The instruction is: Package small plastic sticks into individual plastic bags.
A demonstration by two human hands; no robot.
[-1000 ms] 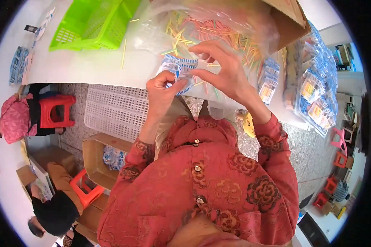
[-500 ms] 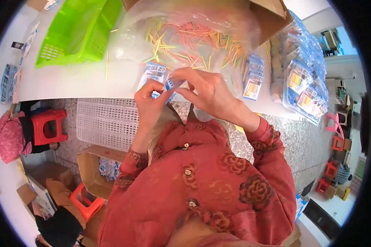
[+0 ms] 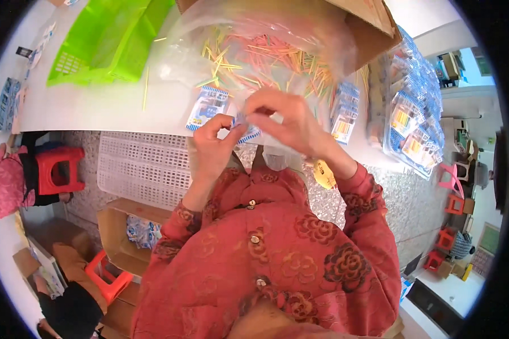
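Observation:
My left hand is closed, pinching a small clear plastic packet with blue-striped edges above the table's front edge. Beside the packet's upper part is my right hand, thumb and fingers curled together. Motion blur hides what lies between its fingertips. A similar flat packet rests on the table behind my left hand. Beyond both hands spreads a loose heap of thin sticks in pink, yellow and green, partly on clear plastic sheeting.
A green basket stands at the back left, a cardboard box at the back right. Stacked packets and a heaped tray of packets sit to the right. Below are a white crate and an open carton. People are seated at left.
My right hand has shifted slightly, its fingers now blurred and more curled near the packet. The packet in my left hand has tilted. The view has moved a little.

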